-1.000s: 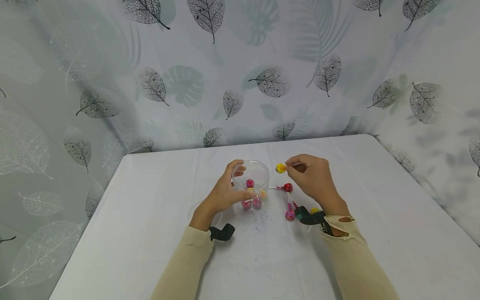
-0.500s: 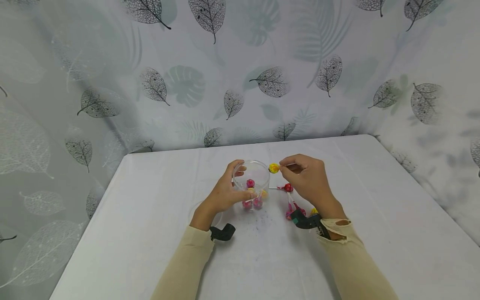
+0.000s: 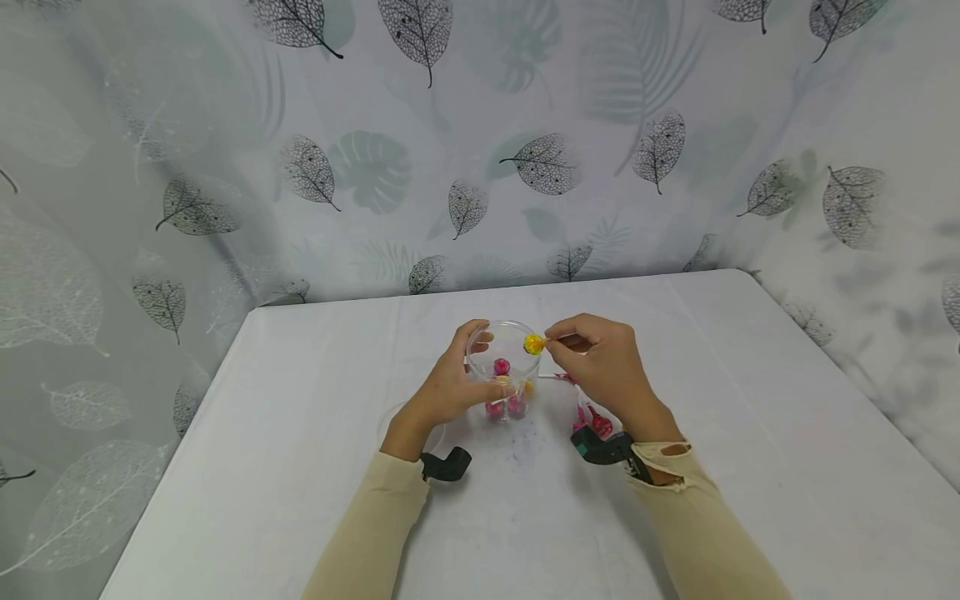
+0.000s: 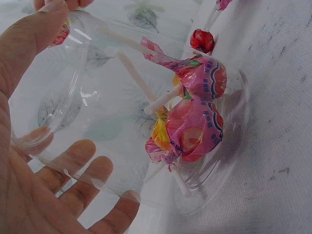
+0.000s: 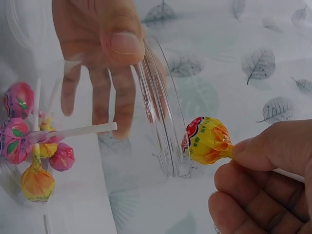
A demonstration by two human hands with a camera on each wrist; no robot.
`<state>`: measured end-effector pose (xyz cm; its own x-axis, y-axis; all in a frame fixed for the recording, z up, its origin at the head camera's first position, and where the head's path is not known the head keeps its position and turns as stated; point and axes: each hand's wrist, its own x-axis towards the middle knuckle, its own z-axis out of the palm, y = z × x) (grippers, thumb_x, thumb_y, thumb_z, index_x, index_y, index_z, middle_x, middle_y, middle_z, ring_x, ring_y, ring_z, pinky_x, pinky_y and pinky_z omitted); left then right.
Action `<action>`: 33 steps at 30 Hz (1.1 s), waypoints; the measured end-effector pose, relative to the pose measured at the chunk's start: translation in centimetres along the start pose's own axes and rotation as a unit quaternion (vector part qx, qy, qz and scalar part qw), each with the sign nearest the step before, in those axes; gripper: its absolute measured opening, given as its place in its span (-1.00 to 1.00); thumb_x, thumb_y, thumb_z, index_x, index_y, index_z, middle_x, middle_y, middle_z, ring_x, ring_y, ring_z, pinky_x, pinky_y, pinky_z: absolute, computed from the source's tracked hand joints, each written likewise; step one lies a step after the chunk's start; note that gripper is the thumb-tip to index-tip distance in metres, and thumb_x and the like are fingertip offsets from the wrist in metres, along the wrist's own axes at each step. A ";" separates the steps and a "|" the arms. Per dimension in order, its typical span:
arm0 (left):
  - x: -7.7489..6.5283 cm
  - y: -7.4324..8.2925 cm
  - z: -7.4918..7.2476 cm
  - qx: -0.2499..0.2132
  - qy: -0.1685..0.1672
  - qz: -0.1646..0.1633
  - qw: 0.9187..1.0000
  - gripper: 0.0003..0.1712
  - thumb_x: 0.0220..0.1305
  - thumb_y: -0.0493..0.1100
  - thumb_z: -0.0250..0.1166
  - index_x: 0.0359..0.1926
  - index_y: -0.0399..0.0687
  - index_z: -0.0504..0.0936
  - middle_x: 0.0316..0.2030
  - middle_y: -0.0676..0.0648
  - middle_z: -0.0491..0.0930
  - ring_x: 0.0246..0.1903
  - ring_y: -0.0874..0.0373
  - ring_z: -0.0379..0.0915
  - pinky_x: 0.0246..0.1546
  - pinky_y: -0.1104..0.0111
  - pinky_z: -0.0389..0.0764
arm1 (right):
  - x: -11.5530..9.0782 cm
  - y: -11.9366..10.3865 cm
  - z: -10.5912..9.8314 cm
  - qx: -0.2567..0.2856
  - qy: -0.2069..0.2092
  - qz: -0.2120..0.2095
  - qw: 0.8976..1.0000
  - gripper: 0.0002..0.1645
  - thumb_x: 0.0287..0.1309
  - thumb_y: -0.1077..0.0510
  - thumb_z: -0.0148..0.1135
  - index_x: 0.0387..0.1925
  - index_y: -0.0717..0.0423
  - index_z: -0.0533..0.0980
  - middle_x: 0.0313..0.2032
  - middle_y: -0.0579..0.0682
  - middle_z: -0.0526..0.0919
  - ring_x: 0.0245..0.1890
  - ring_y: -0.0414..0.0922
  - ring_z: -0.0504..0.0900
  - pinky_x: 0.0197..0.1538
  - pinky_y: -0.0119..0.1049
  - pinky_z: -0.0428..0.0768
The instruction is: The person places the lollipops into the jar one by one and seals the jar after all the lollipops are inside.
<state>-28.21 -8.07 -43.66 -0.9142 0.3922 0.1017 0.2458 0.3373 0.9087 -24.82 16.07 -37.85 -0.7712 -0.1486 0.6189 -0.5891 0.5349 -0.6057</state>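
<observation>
My left hand point(image 3: 448, 385) holds a clear round jar point(image 4: 112, 122) upright on the table, thumb on the near side and fingers round the far side. Inside, several wrapped lollipops lie at the bottom, pink ones point(image 4: 197, 129) and yellow ones point(image 5: 37, 184), their white sticks pointing various ways. Thumb and fingertips of my right hand point(image 3: 600, 358) pinch a yellow lollipop point(image 5: 207, 140) by the neck of its wrapper, just below the candy. That candy is at the right edge of the jar's open mouth; whether it touches the rim I cannot tell.
Right of the jar, red and pink lollipops point(image 3: 601, 422) lie on the white-covered table point(image 3: 510, 525), partly hidden by my right hand and wrist camera. A clear round lid-like disc point(image 3: 386, 425) lies beside my left wrist. Behind stands a leaf-patterned backdrop point(image 3: 495, 233).
My right hand has moved left with the yellow lollipop, from a gap beside the jar to the edge of its mouth. The left hand and jar have stayed in place.
</observation>
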 end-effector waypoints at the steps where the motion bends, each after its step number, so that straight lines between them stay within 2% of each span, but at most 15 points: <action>1: 0.0 0.0 0.0 0.000 0.000 0.000 1.000 0.13 0.11 -0.02 0.61 0.55 0.37 0.09 0.46 -0.10 0.34 0.44 0.01 0.26 0.40 -0.20 0.32 | 0.0 0.0 0.0 0.000 -0.001 -0.001 1.000 -0.88 0.12 0.42 0.47 -0.28 0.25 0.74 -0.31 0.06 0.82 -0.43 -0.10 0.78 -0.27 -0.51 0.67; 7: 0.0 -0.1 -0.1 -0.002 0.000 0.000 1.000 0.13 0.10 0.01 0.61 0.54 0.39 0.10 0.42 0.01 0.37 0.44 -0.04 0.27 0.39 -0.19 0.34 | 0.0 -0.3 0.1 -0.002 -0.010 -0.004 1.000 -0.86 0.11 0.43 0.47 -0.28 0.24 0.75 -0.30 0.05 0.82 -0.39 -0.11 0.78 -0.25 -0.47 0.69; 14: 0.0 -0.2 -0.1 0.001 -0.002 0.001 1.000 0.13 0.10 0.03 0.61 0.55 0.37 0.09 0.43 -0.04 0.36 0.44 -0.01 0.27 0.39 -0.18 0.35 | 0.1 -0.8 0.3 0.004 -0.030 0.005 1.000 -0.86 0.11 0.42 0.50 -0.27 0.24 0.75 -0.28 0.04 0.82 -0.36 -0.12 0.79 -0.23 -0.46 0.71; 19: 0.1 -0.2 -0.1 0.006 -0.005 0.008 1.000 0.13 0.12 0.05 0.60 0.55 0.34 0.08 0.47 -0.13 0.33 0.43 0.00 0.26 0.39 -0.20 0.34 | 0.0 -0.9 0.5 0.007 -0.037 0.007 0.999 -0.86 0.11 0.42 0.49 -0.27 0.22 0.75 -0.28 0.02 0.82 -0.35 -0.12 0.79 -0.23 -0.34 0.75; 25: 0.2 -0.3 -0.1 0.006 -0.005 0.016 1.000 0.13 0.11 0.04 0.60 0.55 0.32 0.08 0.44 -0.04 0.36 0.43 0.01 0.27 0.38 -0.18 0.36 | 0.0 -1.0 0.7 -0.002 -0.049 -0.005 0.999 -0.87 0.11 0.41 0.51 -0.28 0.21 0.75 -0.29 0.01 0.82 -0.34 -0.14 0.78 -0.18 -0.21 0.77; 33: 0.2 -0.3 -0.2 0.004 -0.006 0.019 1.000 0.13 0.11 0.04 0.59 0.55 0.32 0.08 0.45 -0.07 0.35 0.43 0.01 0.27 0.38 -0.19 0.34 | -0.1 -1.1 0.9 -0.026 -0.064 -0.025 0.997 -0.85 0.11 0.39 0.51 -0.25 0.22 0.74 -0.27 0.02 0.82 -0.31 -0.11 0.78 -0.16 -0.15 0.78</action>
<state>-28.52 -8.26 -43.83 -0.9003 0.4154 0.1300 0.2823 0.3298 0.9009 -24.29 14.75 -37.72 -0.7681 -0.2790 0.5763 -0.6163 0.5660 -0.5475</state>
